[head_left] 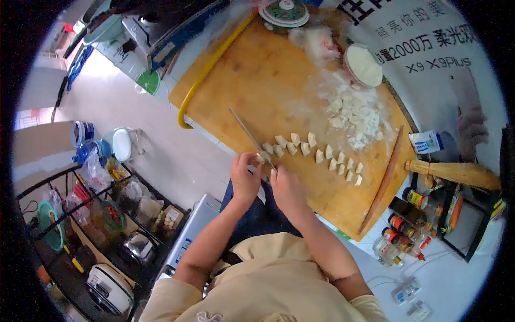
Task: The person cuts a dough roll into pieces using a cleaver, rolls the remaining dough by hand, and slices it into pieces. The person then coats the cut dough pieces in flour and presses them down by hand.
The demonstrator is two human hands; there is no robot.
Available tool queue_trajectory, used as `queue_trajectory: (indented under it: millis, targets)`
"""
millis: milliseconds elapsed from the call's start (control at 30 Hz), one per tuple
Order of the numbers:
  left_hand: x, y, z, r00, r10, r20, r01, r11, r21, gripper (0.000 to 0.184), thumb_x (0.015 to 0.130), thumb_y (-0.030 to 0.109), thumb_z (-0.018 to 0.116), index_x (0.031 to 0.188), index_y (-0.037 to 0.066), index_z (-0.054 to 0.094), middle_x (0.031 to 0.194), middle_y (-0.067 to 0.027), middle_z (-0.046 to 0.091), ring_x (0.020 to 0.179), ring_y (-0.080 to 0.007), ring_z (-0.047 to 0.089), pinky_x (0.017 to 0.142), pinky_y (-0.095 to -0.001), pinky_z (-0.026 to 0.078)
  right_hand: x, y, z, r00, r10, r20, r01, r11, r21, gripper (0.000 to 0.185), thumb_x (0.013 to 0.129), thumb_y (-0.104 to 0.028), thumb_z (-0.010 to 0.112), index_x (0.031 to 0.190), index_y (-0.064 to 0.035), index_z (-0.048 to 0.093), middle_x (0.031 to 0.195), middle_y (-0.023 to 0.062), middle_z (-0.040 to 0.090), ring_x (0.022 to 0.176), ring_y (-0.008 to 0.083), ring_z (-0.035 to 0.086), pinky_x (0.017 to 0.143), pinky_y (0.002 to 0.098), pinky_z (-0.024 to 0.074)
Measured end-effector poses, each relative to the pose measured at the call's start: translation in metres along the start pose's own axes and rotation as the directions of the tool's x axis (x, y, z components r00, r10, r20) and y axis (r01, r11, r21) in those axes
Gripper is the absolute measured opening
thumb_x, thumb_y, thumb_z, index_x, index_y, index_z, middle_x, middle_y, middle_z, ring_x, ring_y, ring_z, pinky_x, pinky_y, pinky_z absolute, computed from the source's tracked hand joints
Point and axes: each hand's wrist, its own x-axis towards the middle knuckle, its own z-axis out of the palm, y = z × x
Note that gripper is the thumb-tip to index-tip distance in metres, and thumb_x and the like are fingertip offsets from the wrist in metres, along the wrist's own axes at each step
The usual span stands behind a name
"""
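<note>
My right hand [287,188] is wrapped round the handle end of a knife [245,127], whose blade points up and to the left over the wooden board [230,86]. Close beside the blade, the fingers of my left hand [247,174] pinch a small end of dough [260,158]. Cut dough pieces [304,148] lie in a staggered double row to the right of the knife. Farther back on the board is a floury heap of more pieces [357,115]. The knife's handle is hidden in my right hand.
A bowl of flour [365,65] and a patterned lidded dish [284,13] stand at the back. A rolling pin [382,182] lies along the board's right side. Beyond are a brush [453,174] and bottles [402,231]. A black rack [64,214] stands lower left.
</note>
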Motion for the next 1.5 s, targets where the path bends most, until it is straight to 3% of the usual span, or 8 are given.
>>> queue_trajectory:
  millis: [200,267,433,667,800,867,967,1500]
  targets:
    - [0.004,-0.006,-0.005,0.994,-0.057,0.090,0.062,0.996,-0.056,0.027,0.070,-0.001,0.071,0.091,0.004,0.055,0.082,-0.0089,0.060,0.077,-0.0243,0.059,0.069,-0.0348,0.047,-0.019,0.032,-0.031,0.976,-0.037,-0.213,0.147,0.835,0.530,0.026,0.093,-0.025,0.055,0.099,-0.0006,0.059,0.069,0.0168,0.062,0.058,0.0243,0.060,0.053,0.0393,0.0453]
    - [0.008,-0.014,-0.006,0.990,-0.067,0.127,0.077,0.994,-0.078,0.026,0.071,-0.001,0.070,0.092,0.004,0.055,0.082,-0.0084,0.061,0.075,-0.0219,0.060,0.068,-0.0331,0.048,-0.040,0.041,-0.074,0.986,0.167,-0.024,-0.129,0.840,0.527,0.031,0.094,-0.029,0.053,0.108,-0.0016,0.059,0.079,0.0211,0.064,0.071,0.0378,0.062,0.065,0.0440,0.0488]
    - [0.043,-0.025,-0.004,0.962,-0.180,0.205,0.263,0.814,-0.519,0.027,0.078,-0.002,0.069,0.100,0.005,0.055,0.089,-0.0021,0.059,0.077,-0.0137,0.058,0.072,-0.0275,0.050,-0.089,0.126,-0.085,0.847,0.454,-0.276,-0.191,0.745,0.639,0.033,0.094,-0.023,0.054,0.117,0.0001,0.057,0.087,0.0194,0.066,0.078,0.0302,0.063,0.074,0.0387,0.0480]
    - [0.113,0.042,0.044,0.857,-0.164,0.489,0.459,0.677,-0.576,0.019,0.084,0.006,0.065,0.103,0.003,0.065,0.095,-0.0064,0.066,0.083,-0.0157,0.063,0.075,-0.0283,0.052,-0.175,0.215,-0.062,0.541,0.741,-0.398,-0.409,0.645,0.645,0.025,0.094,-0.020,0.052,0.106,0.0019,0.056,0.083,0.0205,0.065,0.075,0.0316,0.063,0.071,0.0422,0.0469]
    - [0.154,0.054,0.106,0.829,-0.045,0.558,0.366,0.798,-0.479,0.023,0.085,0.010,0.065,0.105,0.001,0.066,0.093,-0.0049,0.067,0.080,-0.0167,0.064,0.073,-0.0296,0.053,-0.201,0.238,-0.043,0.440,0.803,-0.402,-0.460,0.586,0.668,0.020,0.094,-0.020,0.052,0.097,0.0002,0.055,0.081,0.0234,0.064,0.073,0.0396,0.062,0.065,0.0441,0.0467]
    - [0.177,0.059,0.140,0.869,0.190,0.458,-0.074,0.963,-0.259,0.023,0.084,0.013,0.065,0.103,0.001,0.066,0.087,-0.0062,0.068,0.076,-0.0180,0.064,0.072,-0.0320,0.053,-0.208,0.245,-0.037,0.437,0.794,-0.423,-0.468,0.602,0.647,0.019,0.094,-0.020,0.052,0.097,-0.0012,0.055,0.080,0.0234,0.064,0.072,0.0400,0.063,0.063,0.0445,0.0465]
    - [0.192,0.119,0.152,0.864,0.239,0.444,-0.292,0.955,0.055,0.023,0.082,0.013,0.067,0.101,0.001,0.066,0.082,-0.0100,0.068,0.075,-0.0190,0.064,0.070,-0.0339,0.052,-0.207,0.245,-0.040,0.419,0.779,-0.467,-0.519,0.628,0.580,0.016,0.094,-0.019,0.053,0.098,-0.0045,0.056,0.074,0.0224,0.063,0.066,0.0401,0.062,0.057,0.0449,0.0456]
    - [0.226,0.085,0.220,0.786,0.470,0.402,-0.535,0.843,0.060,0.019,0.083,0.007,0.062,0.098,-0.001,0.068,0.089,-0.0184,0.069,0.078,-0.0291,0.065,0.071,-0.0393,0.052,-0.159,0.299,-0.048,0.455,0.726,-0.516,-0.477,0.688,0.547,0.026,0.097,-0.028,0.048,0.106,-0.0044,0.056,0.081,0.0178,0.065,0.070,0.0361,0.063,0.061,0.0449,0.0483]
